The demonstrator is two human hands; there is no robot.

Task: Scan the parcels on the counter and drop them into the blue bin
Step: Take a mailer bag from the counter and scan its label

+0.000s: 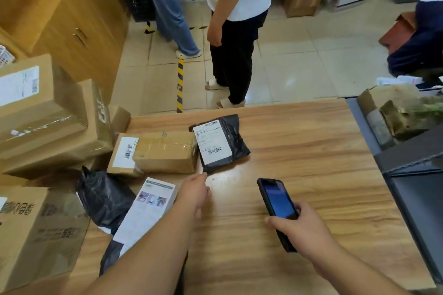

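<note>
You've got bright, even indoor light w/ soft shadows. Glare patch on the counter (299, 151) near centre, sheen on the floor (287, 60). Edges bow from wide-angle; right edge blurred.

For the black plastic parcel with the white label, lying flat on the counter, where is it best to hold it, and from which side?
Probably its near lower corner. The black parcel lies flat, label up, and the left hand already reaches that corner. Pinch the loose plastic edge from the near side, clear of the label, so the scanner in the right hand can read the barcode.
</note>
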